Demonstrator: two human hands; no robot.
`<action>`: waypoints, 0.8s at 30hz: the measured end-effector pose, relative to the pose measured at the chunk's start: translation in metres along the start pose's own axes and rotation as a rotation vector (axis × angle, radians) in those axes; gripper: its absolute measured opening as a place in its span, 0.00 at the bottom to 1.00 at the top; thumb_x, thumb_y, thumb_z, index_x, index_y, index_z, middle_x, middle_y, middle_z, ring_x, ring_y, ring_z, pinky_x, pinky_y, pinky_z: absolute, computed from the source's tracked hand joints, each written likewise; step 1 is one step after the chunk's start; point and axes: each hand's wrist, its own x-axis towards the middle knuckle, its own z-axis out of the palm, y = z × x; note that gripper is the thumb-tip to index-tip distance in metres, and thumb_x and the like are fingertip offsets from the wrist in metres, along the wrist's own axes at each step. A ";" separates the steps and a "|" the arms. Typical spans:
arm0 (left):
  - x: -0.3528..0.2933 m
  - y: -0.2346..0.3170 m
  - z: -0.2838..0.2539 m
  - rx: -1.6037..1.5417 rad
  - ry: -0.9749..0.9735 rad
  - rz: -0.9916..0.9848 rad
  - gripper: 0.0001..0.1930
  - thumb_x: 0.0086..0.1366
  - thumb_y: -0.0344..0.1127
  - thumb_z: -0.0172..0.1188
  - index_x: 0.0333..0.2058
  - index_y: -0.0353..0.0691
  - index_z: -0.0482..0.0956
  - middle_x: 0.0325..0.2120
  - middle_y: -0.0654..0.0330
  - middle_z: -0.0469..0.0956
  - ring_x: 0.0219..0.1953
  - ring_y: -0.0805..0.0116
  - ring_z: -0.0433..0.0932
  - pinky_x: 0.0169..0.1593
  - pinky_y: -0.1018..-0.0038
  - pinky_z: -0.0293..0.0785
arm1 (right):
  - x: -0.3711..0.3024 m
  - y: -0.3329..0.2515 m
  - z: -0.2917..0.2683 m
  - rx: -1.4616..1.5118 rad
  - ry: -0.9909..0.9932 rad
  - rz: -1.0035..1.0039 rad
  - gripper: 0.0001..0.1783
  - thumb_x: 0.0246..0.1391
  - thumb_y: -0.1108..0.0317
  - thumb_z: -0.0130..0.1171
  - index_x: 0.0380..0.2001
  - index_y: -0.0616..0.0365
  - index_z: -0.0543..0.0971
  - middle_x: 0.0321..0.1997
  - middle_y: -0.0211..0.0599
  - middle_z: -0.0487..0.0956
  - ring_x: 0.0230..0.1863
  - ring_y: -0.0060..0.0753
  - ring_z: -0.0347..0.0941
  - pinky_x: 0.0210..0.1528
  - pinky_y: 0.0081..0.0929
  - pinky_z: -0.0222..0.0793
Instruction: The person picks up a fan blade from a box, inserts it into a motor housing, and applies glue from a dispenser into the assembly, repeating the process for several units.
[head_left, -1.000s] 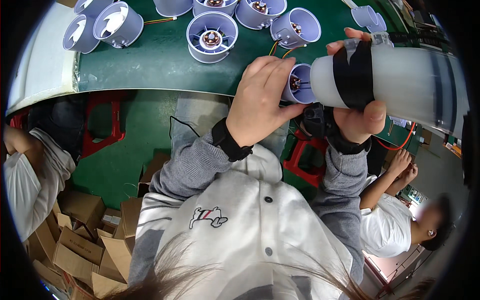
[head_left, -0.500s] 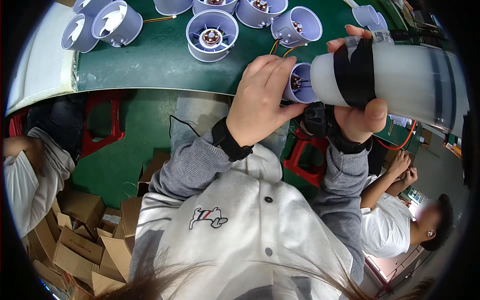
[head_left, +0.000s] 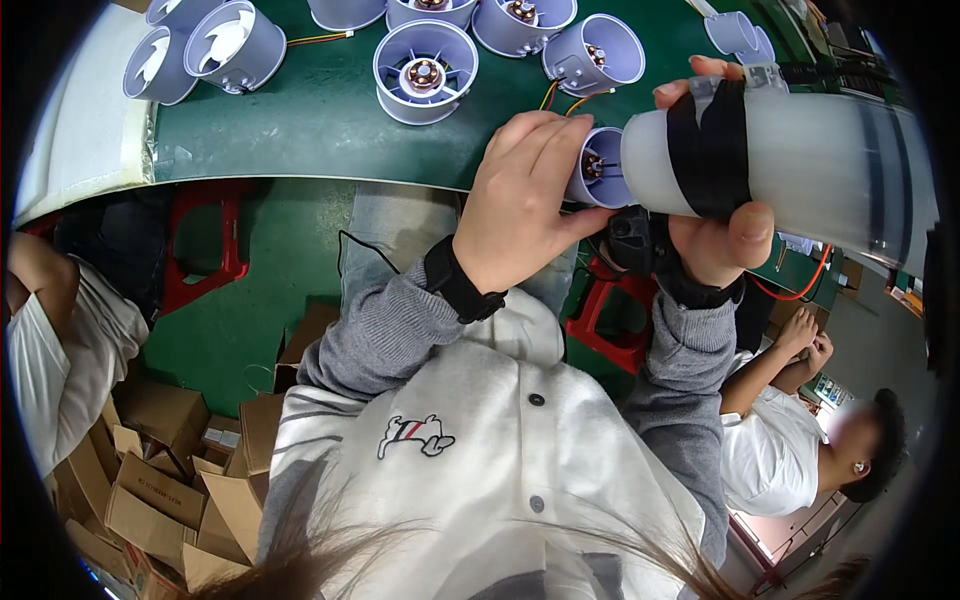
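Observation:
My left hand (head_left: 525,190) is closed around a lavender fan housing (head_left: 577,187) at the table's front edge, with a copper-wound motor core (head_left: 593,165) inside it. In my right hand (head_left: 725,240) is a large translucent white cylinder (head_left: 810,150), banded with black tape (head_left: 708,147). Its rounded end sits right at the housing's open mouth and hides part of the inside. A thin dark rod shows between that end and the motor core. Below the cylinder, a small black device (head_left: 630,238) is at my right wrist. Yellow and red wires come out behind the left fingers.
Several more lavender housings stand on the green table (head_left: 260,130), the nearest one (head_left: 425,75) beyond my left hand. White fan blades show in a housing (head_left: 235,45) at left. Opened cardboard boxes (head_left: 160,500) lie lower left. A person (head_left: 770,430) works at right, another (head_left: 75,350) sits at left.
My hands, the housing and the cylinder have stayed almost still. The person at the left has shifted an arm.

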 end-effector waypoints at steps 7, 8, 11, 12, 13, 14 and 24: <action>0.000 0.001 0.000 0.003 -0.010 -0.018 0.36 0.34 0.33 0.73 0.47 0.34 0.73 0.40 0.52 0.76 0.45 0.51 0.73 0.48 0.63 0.70 | -0.001 0.000 -0.002 -0.003 -0.007 -0.020 0.52 0.38 0.33 0.63 0.57 0.62 0.62 0.57 0.57 0.62 0.51 0.46 0.69 0.48 0.38 0.73; -0.001 0.001 0.000 -0.001 -0.005 -0.017 0.35 0.35 0.33 0.73 0.47 0.34 0.73 0.40 0.52 0.76 0.45 0.51 0.73 0.48 0.63 0.70 | -0.001 0.000 -0.002 -0.003 -0.015 -0.020 0.52 0.38 0.34 0.63 0.57 0.61 0.62 0.57 0.57 0.62 0.51 0.47 0.69 0.47 0.38 0.73; 0.000 0.001 0.000 -0.008 0.004 -0.014 0.35 0.35 0.34 0.73 0.47 0.34 0.73 0.40 0.52 0.76 0.45 0.51 0.73 0.48 0.63 0.70 | -0.001 0.000 -0.004 -0.004 -0.032 -0.019 0.51 0.39 0.34 0.63 0.57 0.61 0.62 0.58 0.57 0.62 0.51 0.47 0.69 0.47 0.38 0.73; 0.000 0.002 0.000 -0.017 0.007 -0.031 0.35 0.36 0.34 0.74 0.47 0.34 0.73 0.40 0.52 0.76 0.45 0.51 0.73 0.47 0.63 0.71 | -0.001 -0.001 -0.005 -0.008 -0.034 -0.032 0.51 0.39 0.34 0.62 0.57 0.62 0.62 0.57 0.58 0.62 0.51 0.48 0.69 0.47 0.38 0.73; 0.000 0.002 0.000 -0.025 0.009 -0.047 0.35 0.36 0.35 0.74 0.47 0.34 0.73 0.39 0.51 0.76 0.45 0.51 0.73 0.47 0.63 0.71 | -0.001 -0.001 -0.007 -0.011 -0.037 -0.044 0.51 0.40 0.34 0.62 0.57 0.62 0.61 0.57 0.58 0.62 0.51 0.48 0.69 0.47 0.38 0.73; 0.001 0.003 0.000 -0.032 0.012 -0.062 0.35 0.37 0.35 0.74 0.48 0.35 0.73 0.39 0.51 0.76 0.45 0.51 0.73 0.47 0.63 0.71 | 0.000 -0.001 -0.009 -0.014 -0.039 -0.059 0.51 0.40 0.34 0.61 0.58 0.63 0.61 0.57 0.58 0.63 0.51 0.48 0.69 0.48 0.39 0.73; 0.007 0.008 -0.007 0.201 0.064 -0.035 0.36 0.39 0.36 0.74 0.50 0.34 0.71 0.41 0.52 0.69 0.36 0.53 0.72 0.42 0.63 0.69 | 0.036 -0.039 -0.040 0.059 0.043 -0.143 0.51 0.43 0.34 0.57 0.58 0.68 0.60 0.59 0.60 0.63 0.52 0.51 0.70 0.50 0.40 0.72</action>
